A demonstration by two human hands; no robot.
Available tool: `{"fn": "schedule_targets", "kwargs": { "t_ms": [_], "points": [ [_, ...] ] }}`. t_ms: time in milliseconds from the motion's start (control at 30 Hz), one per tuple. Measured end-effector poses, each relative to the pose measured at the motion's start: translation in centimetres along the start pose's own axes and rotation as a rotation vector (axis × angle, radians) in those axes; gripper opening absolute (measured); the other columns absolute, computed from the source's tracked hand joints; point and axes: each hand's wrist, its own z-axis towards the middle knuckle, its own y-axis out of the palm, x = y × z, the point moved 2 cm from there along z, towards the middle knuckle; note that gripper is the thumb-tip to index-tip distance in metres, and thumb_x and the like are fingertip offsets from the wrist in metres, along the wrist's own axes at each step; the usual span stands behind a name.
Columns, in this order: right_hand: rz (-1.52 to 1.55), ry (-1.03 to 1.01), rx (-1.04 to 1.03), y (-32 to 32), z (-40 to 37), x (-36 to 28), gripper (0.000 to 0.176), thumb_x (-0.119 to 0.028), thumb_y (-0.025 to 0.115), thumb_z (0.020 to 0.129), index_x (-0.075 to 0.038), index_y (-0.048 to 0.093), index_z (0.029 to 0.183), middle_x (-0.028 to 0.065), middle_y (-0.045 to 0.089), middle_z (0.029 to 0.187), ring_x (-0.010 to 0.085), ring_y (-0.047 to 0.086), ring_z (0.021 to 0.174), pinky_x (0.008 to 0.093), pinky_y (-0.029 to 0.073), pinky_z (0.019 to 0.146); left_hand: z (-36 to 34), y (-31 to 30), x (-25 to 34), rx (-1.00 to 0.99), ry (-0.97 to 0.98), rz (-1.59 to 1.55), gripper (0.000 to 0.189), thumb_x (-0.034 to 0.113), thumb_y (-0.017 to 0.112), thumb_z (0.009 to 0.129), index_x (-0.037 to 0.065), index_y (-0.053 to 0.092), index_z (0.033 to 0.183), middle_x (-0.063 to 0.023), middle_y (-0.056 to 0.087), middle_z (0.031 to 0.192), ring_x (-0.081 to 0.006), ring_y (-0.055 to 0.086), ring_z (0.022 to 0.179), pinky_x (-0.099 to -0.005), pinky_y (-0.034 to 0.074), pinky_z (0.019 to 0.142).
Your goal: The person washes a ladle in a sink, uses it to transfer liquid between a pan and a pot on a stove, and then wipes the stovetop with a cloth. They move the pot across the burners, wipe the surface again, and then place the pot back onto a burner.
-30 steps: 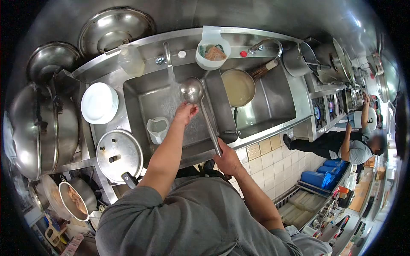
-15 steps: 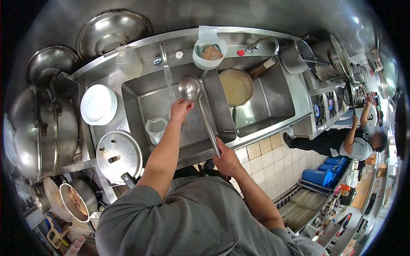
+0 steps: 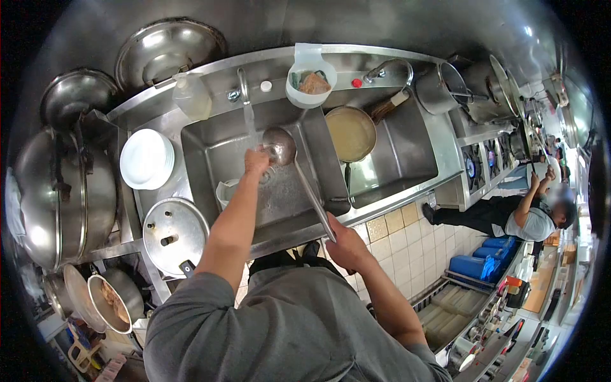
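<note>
A long-handled metal ladle (image 3: 279, 146) is tilted over the left sink basin (image 3: 210, 162), its bowl beside the water running from the left tap (image 3: 243, 86). My right hand (image 3: 347, 243) is wrapped around the lower end of its handle. At the bowl's left edge, my left hand (image 3: 257, 160) has its fingers curled against the rim, with water falling on or beside them; the fingertips are partly hidden. Below that hand, my forearm partly covers a white plastic container (image 3: 224, 192) in the basin.
In the right basin sit a pan of cloudy liquid (image 3: 351, 134) and a bamboo brush (image 3: 385, 109). A white holder (image 3: 309, 92) with scrubbing pads hangs at the back rim. White plates (image 3: 146, 159) and a pressure-cooker lid (image 3: 175, 235) are at left. Another person (image 3: 528, 213) stands at right.
The ladle bowl has come slightly down and left, nearer the running water. My left hand has shifted left along its rim. My right hand has moved slightly down and right with the handle.
</note>
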Motion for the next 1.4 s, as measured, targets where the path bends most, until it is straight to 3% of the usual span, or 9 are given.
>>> {"fn": "schedule_targets", "kwargs": {
  "t_ms": [100, 200, 500, 633, 733, 833, 967, 1067, 1400],
  "points": [
    [-0.179, 0.038, -0.024, -0.9, -1.2, 1.0, 0.07, -0.012, 0.051, 0.085, -0.007, 0.034, 0.153, 0.0293, 0.068, 0.11, 0.0479, 0.066, 0.099, 0.0558, 0.052, 0.088, -1.7, -2.8, 4.1, 0.184, 0.782, 0.604, 0.019, 0.012, 0.066, 0.09, -0.006, 0.071, 0.091, -0.0151, 0.074, 0.089, -0.0194, 0.072, 0.077, -0.0321, 0.057, 0.067],
    [-0.344, 0.044, -0.016, -0.2, -1.3, 3.0, 0.073, -0.012, 0.054, 0.083, -0.012, 0.035, 0.154, 0.0239, 0.07, 0.104, 0.0418, 0.07, 0.092, 0.0527, 0.056, 0.08, 1.1, -5.5, 4.7, -0.262, 0.284, -0.351, 0.027, 0.03, 0.069, 0.095, 0.004, 0.072, 0.104, -0.0102, 0.072, 0.085, -0.0159, 0.069, 0.074, -0.0315, 0.056, 0.066],
    [-0.518, 0.014, 0.022, 4.2, 5.0, 2.8, 0.068, -0.01, 0.054, 0.09, -0.012, 0.032, 0.155, 0.0244, 0.069, 0.111, 0.0398, 0.071, 0.095, 0.0504, 0.057, 0.081, 9.9, -14.0, 15.0, -0.004, -0.074, -0.47, 0.039, 0.042, 0.063, 0.1, 0.003, 0.062, 0.102, -0.0094, 0.064, 0.083, -0.0214, 0.064, 0.06, -0.0361, 0.056, 0.053],
    [-0.417, 0.172, 0.02, 3.5, 0.9, 6.0, 0.074, -0.015, 0.057, 0.091, -0.012, 0.026, 0.158, 0.025, 0.069, 0.11, 0.0415, 0.07, 0.097, 0.0519, 0.056, 0.082, 6.9, -13.3, 16.4, 0.087, 0.087, -0.569, 0.03, 0.028, 0.068, 0.098, 0.004, 0.066, 0.117, -0.0069, 0.068, 0.086, -0.0204, 0.068, 0.073, -0.0327, 0.057, 0.061],
    [-0.303, 0.215, 0.159, 3.2, -4.4, 7.6, 0.075, -0.015, 0.059, 0.089, -0.011, 0.028, 0.157, 0.0245, 0.069, 0.11, 0.043, 0.069, 0.095, 0.053, 0.055, 0.082, 7.0, -12.0, 13.9, 0.631, 0.952, 0.334, 0.016, 0.01, 0.066, 0.092, 0.008, 0.075, 0.105, -0.0125, 0.074, 0.094, -0.0303, 0.071, 0.092, -0.0394, 0.056, 0.086],
    [-0.211, 0.089, 0.45, 6.3, -9.2, 10.7, 0.072, -0.009, 0.061, 0.088, -0.006, 0.033, 0.154, 0.0259, 0.07, 0.104, 0.0435, 0.069, 0.089, 0.0497, 0.055, 0.077, 8.6, -10.4, 11.6, 0.429, 0.811, 0.05, 0.032, -0.002, 0.059, 0.081, 0.01, 0.074, 0.106, -0.0167, 0.071, 0.111, -0.0354, 0.067, 0.11, -0.0426, 0.053, 0.096],
    [0.088, 0.144, 0.337, 10.0, -10.8, 16.5, 0.03, -0.012, 0.07, 0.087, 0.002, 0.065, 0.113, 0.0178, 0.066, 0.074, 0.0311, 0.064, 0.067, 0.038, 0.051, 0.064, -5.9, -7.6, 9.7, 0.847, 0.609, -0.047, 0.034, 0.0, 0.061, 0.078, 0.0, 0.07, 0.111, -0.0227, 0.069, 0.116, -0.0395, 0.066, 0.111, -0.0421, 0.051, 0.1],
    [0.157, 0.02, 0.523, 11.8, -11.0, 17.8, 0.022, -0.013, 0.072, 0.088, -0.001, 0.055, 0.08, 0.0086, 0.054, 0.063, 0.0195, 0.053, 0.059, 0.0395, 0.046, 0.059, -22.0, -4.3, 7.8, 0.441, 0.381, -0.091, 0.032, 0.006, 0.061, 0.081, 0.002, 0.071, 0.112, -0.0218, 0.071, 0.114, -0.037, 0.065, 0.113, -0.0409, 0.05, 0.102],
    [0.23, -0.252, 0.423, 10.4, -9.8, 19.7, 0.015, -0.015, 0.062, 0.096, -0.002, 0.054, 0.093, 0.0055, 0.057, 0.069, 0.0117, 0.051, 0.047, 0.0306, 0.042, 0.045, -62.0, -18.3, -8.6, 0.022, -0.024, -0.36, 0.032, 0.027, 0.068, 0.099, 0.0, 0.067, 0.116, -0.0091, 0.071, 0.098, -0.0153, 0.068, 0.084, -0.0308, 0.06, 0.074]
  ]
}}
